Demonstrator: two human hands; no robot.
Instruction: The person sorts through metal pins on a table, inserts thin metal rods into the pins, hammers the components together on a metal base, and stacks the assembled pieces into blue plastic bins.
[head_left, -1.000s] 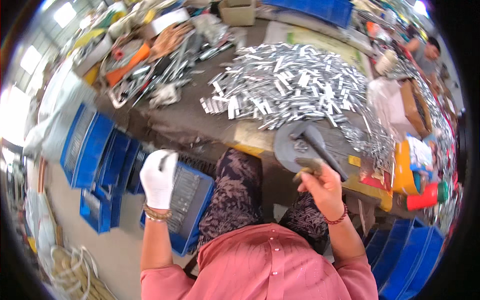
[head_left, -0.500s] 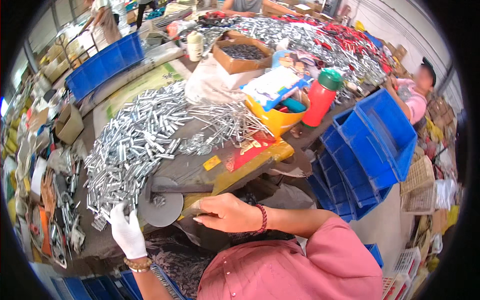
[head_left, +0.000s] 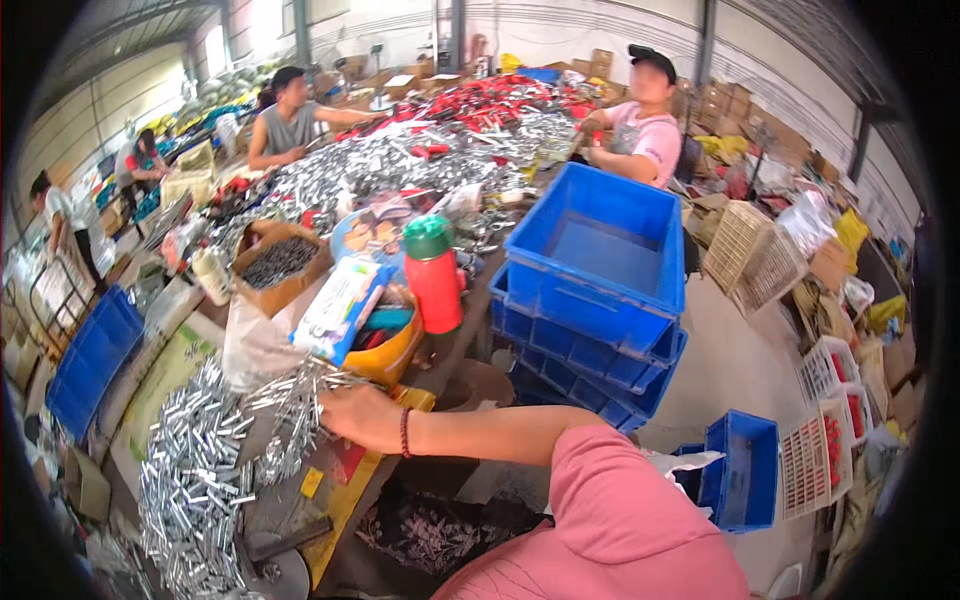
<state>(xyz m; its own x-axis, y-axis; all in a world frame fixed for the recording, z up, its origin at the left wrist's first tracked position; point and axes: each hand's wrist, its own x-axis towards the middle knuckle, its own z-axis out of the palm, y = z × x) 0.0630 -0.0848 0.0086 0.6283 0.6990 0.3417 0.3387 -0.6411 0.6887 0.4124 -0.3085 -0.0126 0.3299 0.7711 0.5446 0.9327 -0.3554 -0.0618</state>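
My right hand (head_left: 362, 417), bare and with a dark red bead bracelet at the wrist, reaches to the right edge of a heap of thin metal rods (head_left: 297, 400). Its fingers are bent together against the rods; what they grip, if anything, is hidden. My left hand is out of view. A larger heap of short shiny metal tubes (head_left: 195, 470) spreads along the left of the table. At the lower edge, a grey round plate (head_left: 285, 577) and a dark bar (head_left: 290, 540) lie beside that heap. A small yellow card (head_left: 312, 482) lies near the rods.
Beyond the rods stand a yellow container (head_left: 385, 358), a wipes packet (head_left: 340, 305), a red bottle with green lid (head_left: 432, 275) and a carton of dark parts (head_left: 280, 262). Stacked blue crates (head_left: 600, 250) rise at right. Two co-workers (head_left: 285, 125) (head_left: 650, 130) work at the far heap.
The view has swung up and to the right. My right hand has moved from near the round plate out to the thin rods. My gloved left hand has dropped out of view.
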